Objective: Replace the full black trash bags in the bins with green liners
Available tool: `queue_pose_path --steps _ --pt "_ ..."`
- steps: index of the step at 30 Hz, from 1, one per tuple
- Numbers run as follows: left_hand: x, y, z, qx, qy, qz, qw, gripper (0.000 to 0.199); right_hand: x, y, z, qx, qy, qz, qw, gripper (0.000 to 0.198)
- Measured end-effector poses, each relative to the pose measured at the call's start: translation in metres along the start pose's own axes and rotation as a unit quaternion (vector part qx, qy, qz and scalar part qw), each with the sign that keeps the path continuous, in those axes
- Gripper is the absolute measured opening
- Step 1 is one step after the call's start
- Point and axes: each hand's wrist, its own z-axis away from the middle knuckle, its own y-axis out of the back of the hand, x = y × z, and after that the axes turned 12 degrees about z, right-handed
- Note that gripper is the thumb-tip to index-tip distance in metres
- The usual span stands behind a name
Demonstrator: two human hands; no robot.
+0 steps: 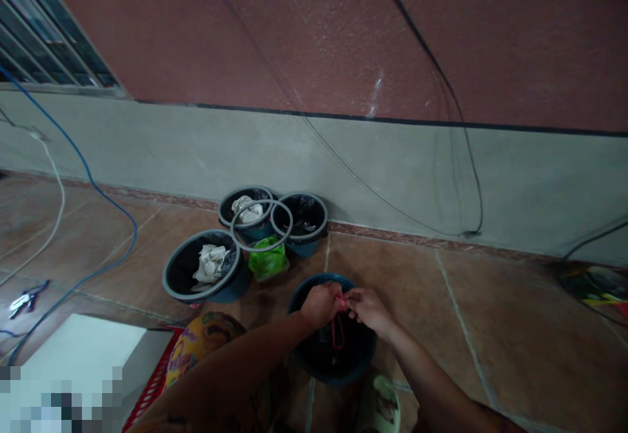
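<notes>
Over a dark blue-green bin (307, 292) on the floor, both my hands meet at a small pinkish-red strip (337, 336), perhaps of plastic. My left hand (321, 305) is closed, pinching the strip at its upper end. From the other side, the fingers of my right hand (370, 311) are closed on the same piece. A thin loop of the strip hangs down into the bin. The bin's inside is dark, and what lies in it is hard to make out.
Several lined bins stand ahead, including one with crumpled white paper (212, 264). A loose grey ring (235, 231) rests across them above a green plastic bag (267, 259). A blue cable (101, 192) crosses the floor on the left, near a white box (93, 348) and red basket (152, 387).
</notes>
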Motion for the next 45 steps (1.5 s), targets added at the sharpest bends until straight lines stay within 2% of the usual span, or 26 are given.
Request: queue_pose_path --steps 5,8,10,13,16,21,24,29,33,37,41,43,45 --pt "-0.003 -0.002 0.001 -0.013 -0.027 -0.004 1.000 0.015 0.005 -0.002 -0.004 -0.011 -0.006 0.031 0.999 0.016" --pt "-0.005 -0.002 0.002 -0.012 -0.038 -0.001 0.999 0.017 0.008 -0.001 -0.005 0.000 0.008 0.103 0.995 0.020" --pt "-0.005 -0.001 0.001 -0.021 -0.033 -0.013 0.999 0.018 0.010 0.001 -0.005 0.030 0.033 0.201 0.979 0.021" --pt "-0.003 0.003 0.000 -0.050 -0.007 -0.056 0.997 0.019 0.011 0.005 -0.003 0.068 0.053 0.350 0.933 0.024" --pt "0.002 0.009 -0.001 -0.092 0.030 -0.103 0.990 0.017 0.012 0.006 -0.001 0.072 0.036 0.411 0.908 0.027" --pt "0.011 0.019 -0.004 -0.166 0.080 -0.148 0.972 0.017 0.013 0.004 0.001 0.075 -0.010 0.432 0.899 0.029" --pt "0.013 0.020 -0.005 -0.194 0.097 -0.159 0.963 0.017 0.010 0.002 0.004 0.070 -0.009 0.440 0.895 0.030" --pt "0.008 0.015 -0.005 -0.186 0.097 -0.163 0.964 0.018 0.002 0.003 0.008 0.066 -0.019 0.432 0.899 0.032" --pt "0.004 0.017 -0.002 -0.163 0.129 -0.158 0.965 0.027 0.004 0.007 0.003 0.072 0.013 0.391 0.917 0.035" --pt "0.004 0.021 0.003 -0.180 0.114 -0.184 0.960 0.040 0.012 0.001 0.000 0.042 0.075 0.368 0.926 0.063" --pt "0.002 0.020 0.005 -0.196 0.079 -0.196 0.958 0.042 0.016 -0.015 0.006 0.006 0.110 0.387 0.915 0.079" --pt "-0.001 0.019 0.005 -0.203 0.076 -0.196 0.956 0.038 0.016 -0.021 0.011 0.006 0.101 0.392 0.914 0.072" --pt "-0.003 0.017 0.005 -0.207 0.087 -0.194 0.955 0.035 0.015 -0.024 0.014 0.007 0.068 0.369 0.927 0.046"
